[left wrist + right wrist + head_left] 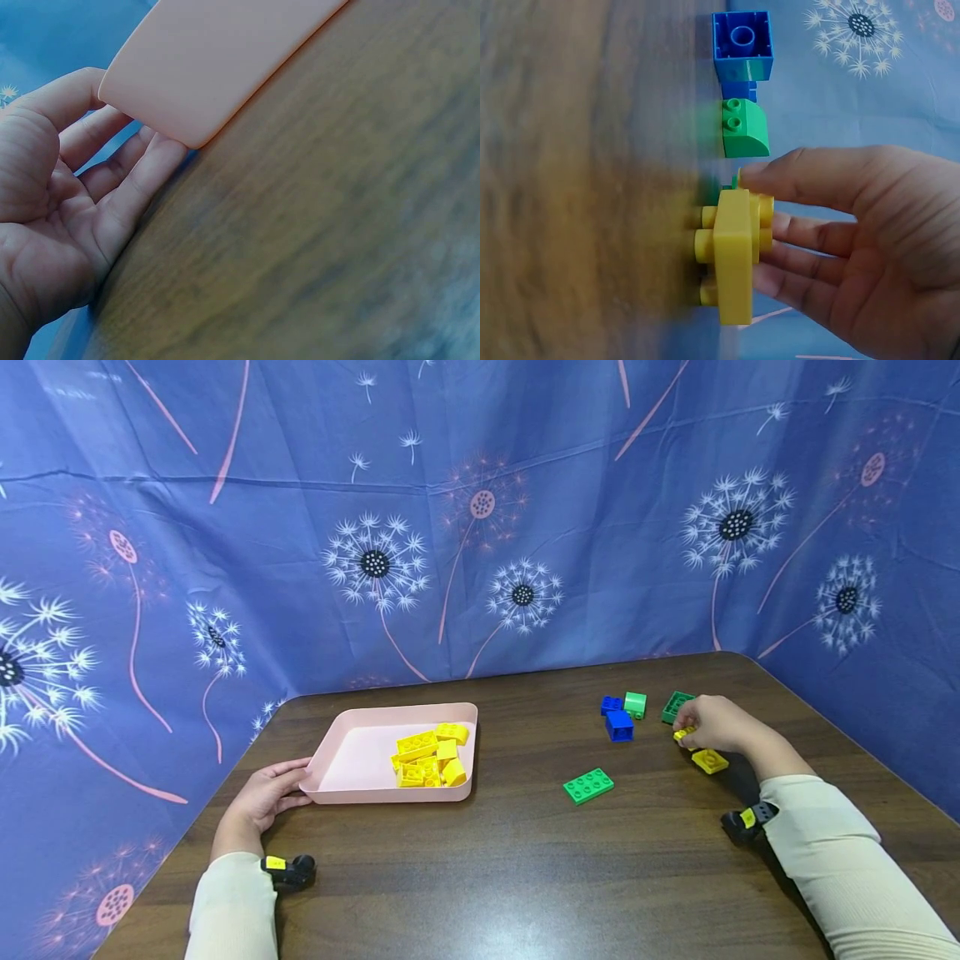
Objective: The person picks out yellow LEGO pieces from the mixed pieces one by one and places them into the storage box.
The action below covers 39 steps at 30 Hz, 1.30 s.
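Observation:
My right hand (716, 724) pinches a small yellow toy brick (683, 734) at the right side of the table. Just in front of those fingers lies another yellow brick (709, 761), which partly hides the held one in the right wrist view. A dark green brick (677, 707) sits right behind the fingertips. On the left, my left hand (266, 797) touches the outer left corner of a pink tray (352, 795) with extended fingers; the left wrist view shows them against the tray wall (202, 60). Several yellow bricks (417, 746) are piled in the tray's right half.
Beyond the table's middle, two blue bricks (619, 727) stand beside a light green curved brick (635, 704). A flat green brick (588, 786) lies nearer, studs up. Blue dandelion-print cloth (420, 635) hangs behind the brown wooden table (465, 877).

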{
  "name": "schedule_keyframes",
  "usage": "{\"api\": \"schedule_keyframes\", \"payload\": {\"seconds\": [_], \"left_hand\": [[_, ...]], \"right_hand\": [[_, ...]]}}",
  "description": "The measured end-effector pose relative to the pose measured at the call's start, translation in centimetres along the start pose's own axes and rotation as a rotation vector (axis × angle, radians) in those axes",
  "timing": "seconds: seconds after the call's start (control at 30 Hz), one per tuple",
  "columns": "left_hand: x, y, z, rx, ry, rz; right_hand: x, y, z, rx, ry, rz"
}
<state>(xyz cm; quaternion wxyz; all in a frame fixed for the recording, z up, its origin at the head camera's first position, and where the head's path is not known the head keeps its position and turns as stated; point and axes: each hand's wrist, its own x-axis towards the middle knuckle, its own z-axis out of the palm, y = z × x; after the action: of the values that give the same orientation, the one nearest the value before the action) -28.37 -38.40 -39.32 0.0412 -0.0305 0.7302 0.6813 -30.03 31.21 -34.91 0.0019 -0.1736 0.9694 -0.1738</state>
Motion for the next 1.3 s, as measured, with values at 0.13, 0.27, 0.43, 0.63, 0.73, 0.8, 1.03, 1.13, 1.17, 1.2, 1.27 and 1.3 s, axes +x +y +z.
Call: {"api": "schedule_keyframes", "payload": {"seconds": [0.13,0.27,0.43,0.63,0.73,0.8,1.03,1.13,1.17,1.2,1.27,1.3], "left_hand": [[0.0,0.0,0.0,-0.006,0.003,-0.002],[0.0,0.0,0.0,-0.006,-0.005,0.005],[-0.1,0.0,0.0,-0.008,-0.003,0.009],[-0.3,0.0,-0.2,-0.003,0.004,0.010],[-0.3,0.0,-0.1,0.005,-0.003,0.018],[-0.2,-0.1,0.0,0.004,0.000,0.020],[-0.2,-0.1,0.0,-0.005,-0.009,0.008],[-0.2,-0.1,0.0,-0.013,-0.007,0.007],[-0.2,-0.1,0.0,-0.012,-0.014,0.008],[-0.2,0.0,0.0,-0.013,-0.016,0.009],[-0.2,0.0,0.0,-0.017,-0.010,0.011],[-0.2,0.0,-0.1,-0.016,-0.014,0.013]], "right_hand": [[-0.1,-0.6,-0.4,0.009,0.016,-0.019],[-0.1,-1.3,-0.7,0.032,0.034,-0.018],[0.0,-2.2,-1.0,0.029,0.059,-0.041],[0.0,-3.2,-1.2,0.015,0.092,-0.073],[-0.1,-3.7,-1.3,0.010,0.096,-0.087],[-0.1,-4.1,-1.4,0.007,0.099,-0.100],[0.5,-6.1,-1.2,0.000,0.116,-0.182],[0.7,-7.0,-1.2,0.012,0.124,-0.212],[0.8,-7.3,-1.2,0.016,0.129,-0.219],[0.8,-7.6,-1.2,0.019,0.132,-0.229],[1.0,-8.2,-1.2,0.018,0.143,-0.247],[1.1,-8.5,-1.3,0.017,0.148,-0.258]]}}
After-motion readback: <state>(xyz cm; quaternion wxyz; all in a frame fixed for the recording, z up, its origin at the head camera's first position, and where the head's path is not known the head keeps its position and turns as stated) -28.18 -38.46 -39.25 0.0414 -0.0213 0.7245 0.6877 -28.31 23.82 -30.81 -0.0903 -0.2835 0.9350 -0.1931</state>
